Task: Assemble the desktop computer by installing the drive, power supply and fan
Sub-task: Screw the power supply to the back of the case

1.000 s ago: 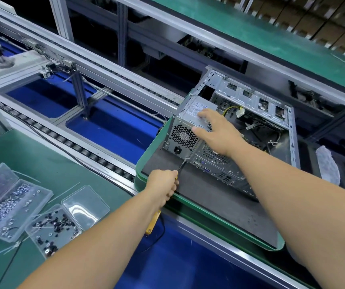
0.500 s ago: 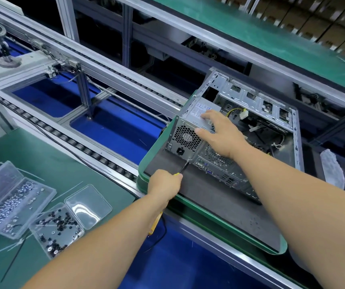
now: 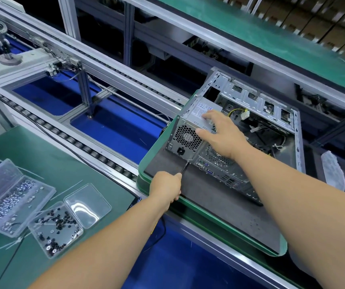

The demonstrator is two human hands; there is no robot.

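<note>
open grey case (image 3: 288, 126) on side, power supply (image 3: 188, 136) honeycomb-vented.

Computer case (image 3: 257, 130) – bare grey metal, side open, lying flat on dark mat of green-rimmed pallet (image 3: 213, 207), rear panel facing camera. Power supply (image 3: 190, 130) seated in rear left corner – honeycomb fan grille and mains socket facing out, white label on top. Yellow-black cable bundle with white connector (image 3: 243, 115) loose inside case, just beyond supply.
</note>
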